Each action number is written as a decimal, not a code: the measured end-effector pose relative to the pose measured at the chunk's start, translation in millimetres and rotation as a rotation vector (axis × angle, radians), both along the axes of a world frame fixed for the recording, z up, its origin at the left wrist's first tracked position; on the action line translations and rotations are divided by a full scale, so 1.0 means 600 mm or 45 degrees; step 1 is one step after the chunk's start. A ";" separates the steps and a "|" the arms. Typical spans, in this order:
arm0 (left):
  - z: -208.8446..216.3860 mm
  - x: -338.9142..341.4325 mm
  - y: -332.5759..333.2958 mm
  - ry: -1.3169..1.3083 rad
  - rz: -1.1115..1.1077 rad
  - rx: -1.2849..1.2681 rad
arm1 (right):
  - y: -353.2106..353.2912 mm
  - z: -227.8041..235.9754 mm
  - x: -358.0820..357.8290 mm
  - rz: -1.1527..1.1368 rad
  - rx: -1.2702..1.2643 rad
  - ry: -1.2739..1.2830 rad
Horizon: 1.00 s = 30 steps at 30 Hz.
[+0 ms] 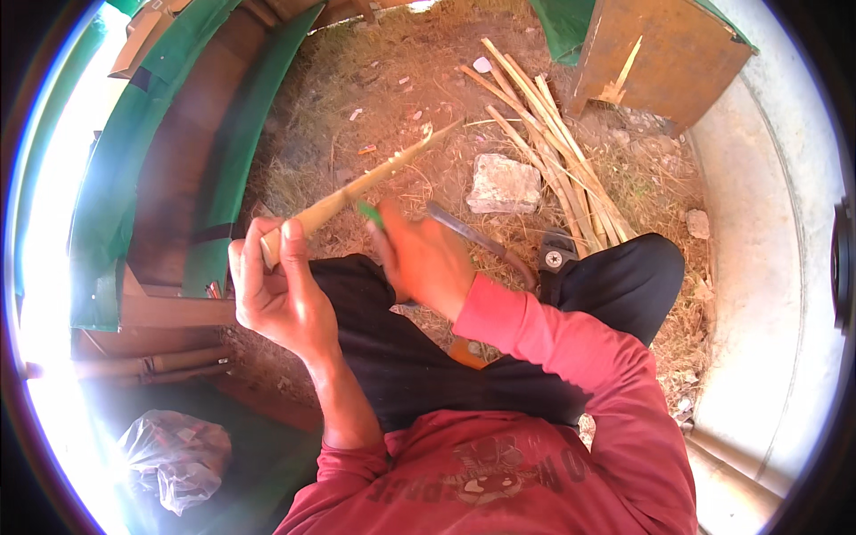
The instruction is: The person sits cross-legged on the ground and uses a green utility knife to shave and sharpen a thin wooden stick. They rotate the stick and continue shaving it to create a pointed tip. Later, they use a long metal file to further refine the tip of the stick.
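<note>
While the left hand [287,299] pinches the thick near end of a tapering pale stick [349,192] between thumb and fingers, the right hand [430,260] is curled round a small green piece [368,212], just beside the stick's near side. The right hand is blurred, so I cannot tell whether the green piece touches the stick. The stick slants up and away above the ground [312,143], its thin tip pointing toward the ground's far edge, with curled shavings [426,134] clinging near that tip.

Beyond the right hand lies a curved tool [465,232] with a grey end and a browner end, the latter close to a dark shoe [555,251]. Farther out, a pale, blocky stone [505,184] sits on the ground, near a loose bundle of long split strips [575,165] that fans from beside the person's right knee toward the ground's far edge. At the ground's far right corner stands a brown wooden panel [664,58]; a pale wall [776,232] borders its right edge. Along the left edge runs a frame with green sheeting [259,134], and nearer, at the lower left, a filled clear plastic bag [178,455] rests on a dark green surface [259,464].
</note>
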<state>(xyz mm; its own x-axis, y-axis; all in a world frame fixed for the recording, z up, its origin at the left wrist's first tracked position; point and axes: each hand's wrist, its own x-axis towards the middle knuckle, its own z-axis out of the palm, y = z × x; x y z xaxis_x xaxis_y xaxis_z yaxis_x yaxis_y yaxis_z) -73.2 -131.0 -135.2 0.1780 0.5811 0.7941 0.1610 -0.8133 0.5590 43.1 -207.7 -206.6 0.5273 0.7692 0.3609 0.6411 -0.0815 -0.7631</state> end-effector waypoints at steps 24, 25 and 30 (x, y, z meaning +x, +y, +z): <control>0.008 -0.012 0.017 0.004 -0.116 -0.125 | 0.027 -0.084 0.067 -0.197 -0.230 0.048; 0.015 -0.010 0.023 -0.006 -0.099 -0.139 | 0.029 -0.109 0.089 -0.282 -0.255 -0.297; 0.009 -0.020 0.030 0.022 -0.004 -0.151 | 0.030 -0.028 0.035 -0.082 -0.194 -0.129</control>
